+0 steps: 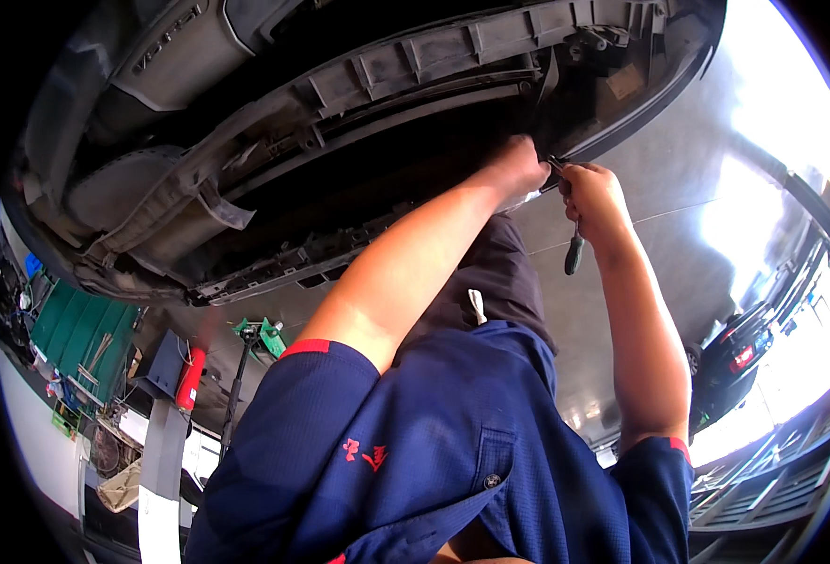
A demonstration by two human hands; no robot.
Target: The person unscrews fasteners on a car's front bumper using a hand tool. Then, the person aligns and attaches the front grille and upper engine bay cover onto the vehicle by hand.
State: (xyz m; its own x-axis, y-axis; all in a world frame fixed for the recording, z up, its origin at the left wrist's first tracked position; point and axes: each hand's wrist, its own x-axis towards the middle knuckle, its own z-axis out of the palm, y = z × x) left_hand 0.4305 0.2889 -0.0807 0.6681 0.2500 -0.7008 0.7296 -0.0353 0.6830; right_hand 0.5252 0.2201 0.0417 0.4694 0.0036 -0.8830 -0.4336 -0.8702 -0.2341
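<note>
From where I stand, the step in hand seems to be close finger work at the curved black plastic edge (623, 133) of a car's opened end. The bare right hand (591, 193) has its grip closed round a slim screwdriver-like tool with a dark green handle (574, 256), which hangs below the fist. A small dark metal piece (555, 164) shows between the two hands; what it is, I can't make out. The bare left hand (520, 169) is bent in just beside it, but its fingers are hidden, so I can't tell whether that grip is closed on anything. I'd judge the next move calls for a steady left hand and fine turning of the right wrist.

The left forearm crosses the dark opening and blocks the view inside. Beyond it runs a long ribbed dark-grey beam (387, 70), with a grey engine cover (175, 56) farther left. Well apart are a red cylinder (189, 379), green metal panels (86, 324) and a dark parked car (736, 371).
</note>
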